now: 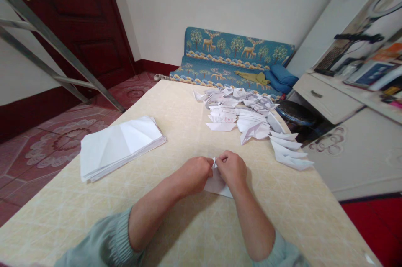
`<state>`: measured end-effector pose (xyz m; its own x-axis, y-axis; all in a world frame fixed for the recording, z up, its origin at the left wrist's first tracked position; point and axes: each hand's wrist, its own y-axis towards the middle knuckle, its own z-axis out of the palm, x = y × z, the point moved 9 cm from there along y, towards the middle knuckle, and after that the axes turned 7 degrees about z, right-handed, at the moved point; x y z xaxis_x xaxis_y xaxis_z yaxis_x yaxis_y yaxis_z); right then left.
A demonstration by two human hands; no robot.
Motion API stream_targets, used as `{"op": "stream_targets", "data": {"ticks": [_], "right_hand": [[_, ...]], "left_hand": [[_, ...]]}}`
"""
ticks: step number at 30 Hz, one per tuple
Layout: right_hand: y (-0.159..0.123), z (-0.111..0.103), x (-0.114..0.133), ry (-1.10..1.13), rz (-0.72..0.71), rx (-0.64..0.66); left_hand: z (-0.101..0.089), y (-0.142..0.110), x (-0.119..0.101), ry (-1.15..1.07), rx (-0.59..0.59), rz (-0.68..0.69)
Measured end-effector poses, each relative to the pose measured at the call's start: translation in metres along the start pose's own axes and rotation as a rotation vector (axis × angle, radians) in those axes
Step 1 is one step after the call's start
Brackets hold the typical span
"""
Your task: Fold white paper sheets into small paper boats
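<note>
My left hand [196, 175] and my right hand [231, 169] meet at the middle of the table, fingers pinching a folded white paper [218, 185] from both sides. Most of that paper lies under and between my hands, with a small pointed tip rising between them. To the left, a stack of creased white paper sheets [121, 147] lies out of reach of my fingers. Ahead of my hands sits a loose heap of folded printed paper pieces [235, 110]. Several folded white paper shapes [287, 150] lie in a row to its right.
The cream patterned table [270, 212] fills the foreground. An aluminium ladder [53, 45] leans at the left by a dark red door [81, 20]. Behind the table are a blue patterned bench cushion [232, 55], a dark stool [295, 113] and a white drawer cabinet [326, 96].
</note>
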<state>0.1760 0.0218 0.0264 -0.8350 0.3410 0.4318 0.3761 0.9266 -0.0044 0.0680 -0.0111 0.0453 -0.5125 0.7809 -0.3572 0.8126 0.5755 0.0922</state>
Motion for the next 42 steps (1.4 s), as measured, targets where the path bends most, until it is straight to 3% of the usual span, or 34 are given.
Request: {"op": "stream_targets", "data": {"ticks": [8, 18, 26, 31, 37, 42], "right_hand": [[0.000, 0.001, 0.000, 0.011, -0.012, 0.014], [0.001, 0.004, 0.002, 0.035, -0.055, 0.063], [0.003, 0.005, -0.002, 0.098, -0.036, 0.095], [0.003, 0.005, 0.001, 0.103, -0.054, 0.101], [0.002, 0.002, 0.003, 0.071, -0.027, 0.088], [0.004, 0.001, 0.008, 0.249, -0.122, 0.075]], "left_hand": [[-0.011, -0.004, -0.005, -0.092, -0.042, 0.024], [0.002, 0.005, 0.029, -0.219, -0.252, -0.201], [0.007, 0.005, 0.039, -0.341, -0.320, -0.253], [0.006, -0.001, 0.046, -0.342, -0.392, -0.336], [0.007, -0.002, 0.045, -0.345, -0.426, -0.333], [0.002, -0.004, 0.046, -0.242, -0.409, -0.379]]}}
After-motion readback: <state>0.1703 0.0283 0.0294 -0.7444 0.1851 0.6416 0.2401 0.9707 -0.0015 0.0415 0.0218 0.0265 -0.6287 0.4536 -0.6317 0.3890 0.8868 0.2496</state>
